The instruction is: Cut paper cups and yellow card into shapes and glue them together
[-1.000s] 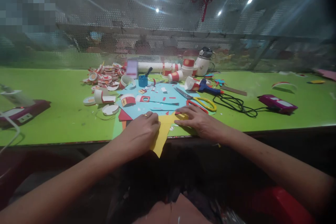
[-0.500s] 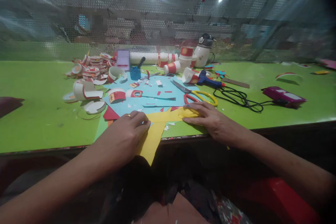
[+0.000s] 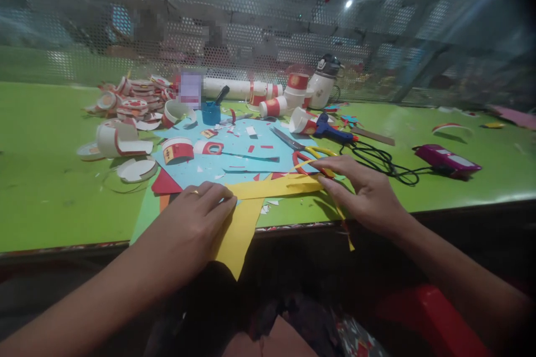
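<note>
My left hand (image 3: 195,223), a ring on one finger, grips the left end of a yellow paper piece (image 3: 237,237) at the table's front edge. A lower part of that paper hangs over the edge. From there a long flat yellow strip (image 3: 276,188) runs right to my right hand (image 3: 362,187). My right thumb and finger are closed about its far end and narrow yellow slivers, one dangling below the edge (image 3: 349,239). Scissors (image 3: 287,138) with red and yellow handles lie just beyond my right fingers, their handles partly hidden.
Blue paper sheets (image 3: 251,164) with scraps lie behind the strip. Cut paper-cup pieces (image 3: 121,138) and a heap of cup discs (image 3: 136,105) sit left. A blue glue gun (image 3: 333,131), black cable (image 3: 377,159) and purple box (image 3: 448,159) lie right. A white bottle (image 3: 322,86) stands behind.
My right hand has moved right, away from my left, and a thin yellow sliver now dangles from it. More of the yellow strip shows between my hands. The camera view has shifted slightly.
</note>
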A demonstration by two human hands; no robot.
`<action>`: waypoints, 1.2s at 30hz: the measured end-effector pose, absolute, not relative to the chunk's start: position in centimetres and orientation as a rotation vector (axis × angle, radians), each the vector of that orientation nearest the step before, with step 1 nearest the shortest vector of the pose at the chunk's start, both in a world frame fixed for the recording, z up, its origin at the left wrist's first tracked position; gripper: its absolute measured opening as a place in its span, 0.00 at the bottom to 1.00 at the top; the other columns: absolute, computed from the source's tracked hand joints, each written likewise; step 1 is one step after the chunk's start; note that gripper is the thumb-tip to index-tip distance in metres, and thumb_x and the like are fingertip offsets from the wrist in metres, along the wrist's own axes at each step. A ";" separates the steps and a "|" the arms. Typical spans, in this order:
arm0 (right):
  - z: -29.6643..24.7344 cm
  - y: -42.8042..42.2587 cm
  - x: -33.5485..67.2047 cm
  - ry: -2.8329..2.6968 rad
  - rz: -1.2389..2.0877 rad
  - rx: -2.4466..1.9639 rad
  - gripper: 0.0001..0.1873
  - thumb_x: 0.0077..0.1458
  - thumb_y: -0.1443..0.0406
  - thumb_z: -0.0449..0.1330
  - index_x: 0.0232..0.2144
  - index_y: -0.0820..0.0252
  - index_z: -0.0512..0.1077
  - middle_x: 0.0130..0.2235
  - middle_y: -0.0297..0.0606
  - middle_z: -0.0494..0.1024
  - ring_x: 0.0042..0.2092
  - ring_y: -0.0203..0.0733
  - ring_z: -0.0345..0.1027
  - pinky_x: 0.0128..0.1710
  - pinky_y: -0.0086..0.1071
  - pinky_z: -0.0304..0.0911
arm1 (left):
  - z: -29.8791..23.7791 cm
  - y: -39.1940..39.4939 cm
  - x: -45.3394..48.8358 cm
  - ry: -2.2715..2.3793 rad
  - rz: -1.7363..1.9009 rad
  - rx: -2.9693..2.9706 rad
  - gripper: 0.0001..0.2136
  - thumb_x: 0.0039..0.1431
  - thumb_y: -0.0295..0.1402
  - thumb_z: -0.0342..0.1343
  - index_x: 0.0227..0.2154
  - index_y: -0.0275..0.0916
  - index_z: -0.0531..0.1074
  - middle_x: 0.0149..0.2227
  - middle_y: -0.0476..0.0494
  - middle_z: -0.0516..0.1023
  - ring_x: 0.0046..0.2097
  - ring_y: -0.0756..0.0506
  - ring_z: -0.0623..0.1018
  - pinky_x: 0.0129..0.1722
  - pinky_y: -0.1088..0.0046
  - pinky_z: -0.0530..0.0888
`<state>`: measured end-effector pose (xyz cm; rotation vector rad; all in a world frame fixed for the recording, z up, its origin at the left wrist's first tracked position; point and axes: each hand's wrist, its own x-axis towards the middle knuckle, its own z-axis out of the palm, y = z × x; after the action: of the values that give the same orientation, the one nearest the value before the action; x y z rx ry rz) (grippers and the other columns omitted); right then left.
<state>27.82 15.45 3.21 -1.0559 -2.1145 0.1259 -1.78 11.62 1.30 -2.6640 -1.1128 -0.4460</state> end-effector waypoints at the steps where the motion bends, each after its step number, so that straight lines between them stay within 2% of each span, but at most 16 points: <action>1: 3.4 15.5 27.5 -2.123 0.134 -1.079 0.14 0.56 0.67 0.57 0.45 0.57 0.72 0.46 0.41 0.77 0.47 0.47 0.70 0.50 0.43 0.63 | 1.3 11.6 -1.8 -1.114 -0.448 -2.668 0.16 0.51 0.18 0.45 0.40 0.32 0.70 0.40 0.34 0.71 0.39 0.40 0.69 0.36 0.60 0.70; 7: 2.9 15.9 25.5 -2.208 0.163 -1.215 0.18 0.54 0.63 0.60 0.48 0.58 0.70 0.49 0.43 0.76 0.49 0.50 0.69 0.49 0.46 0.64 | 1.1 11.9 -1.7 -1.141 -0.491 -2.689 0.14 0.52 0.19 0.46 0.40 0.34 0.71 0.40 0.35 0.71 0.41 0.39 0.69 0.37 0.58 0.70; 17: 2.1 16.5 25.1 -2.210 0.197 -1.247 0.18 0.53 0.69 0.59 0.48 0.60 0.70 0.48 0.43 0.76 0.48 0.48 0.69 0.48 0.46 0.65 | 1.1 11.9 -1.6 -1.141 -0.503 -2.687 0.13 0.53 0.21 0.46 0.38 0.36 0.72 0.39 0.36 0.71 0.41 0.38 0.69 0.36 0.57 0.70; 23: 1.8 16.6 25.1 -2.251 0.135 -1.240 0.18 0.53 0.69 0.59 0.47 0.64 0.71 0.47 0.48 0.75 0.48 0.50 0.67 0.50 0.49 0.61 | 0.9 12.0 -1.6 -1.141 -0.495 -2.663 0.13 0.53 0.20 0.47 0.39 0.34 0.72 0.39 0.35 0.72 0.41 0.38 0.70 0.37 0.58 0.70; 30: 1.5 16.9 25.6 -2.277 -0.133 -1.128 0.17 0.53 0.72 0.57 0.47 0.63 0.69 0.42 0.47 0.74 0.45 0.51 0.64 0.46 0.47 0.64 | 1.0 12.0 -1.7 -1.112 -0.500 -2.649 0.12 0.56 0.22 0.45 0.37 0.35 0.72 0.38 0.35 0.72 0.40 0.40 0.70 0.36 0.61 0.69; 33: 2.0 16.1 26.3 -2.212 -0.254 -1.121 0.19 0.54 0.75 0.53 0.48 0.62 0.69 0.47 0.49 0.69 0.49 0.53 0.59 0.48 0.51 0.60 | 1.2 11.9 -1.7 -1.112 -0.476 -2.646 0.12 0.56 0.23 0.45 0.39 0.35 0.71 0.37 0.36 0.72 0.40 0.41 0.70 0.36 0.63 0.68; 36: 2.7 14.0 25.6 -2.204 -0.337 -1.053 0.19 0.55 0.76 0.52 0.47 0.61 0.69 0.50 0.49 0.67 0.52 0.52 0.56 0.51 0.50 0.57 | 1.5 11.8 -1.6 -1.115 -0.395 -2.637 0.12 0.57 0.24 0.46 0.41 0.35 0.70 0.38 0.36 0.70 0.39 0.41 0.69 0.36 0.63 0.67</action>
<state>25.62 14.01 2.68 -1.0526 -2.2037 -0.3371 -1.60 11.83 1.51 -2.6368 -1.1150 -0.3953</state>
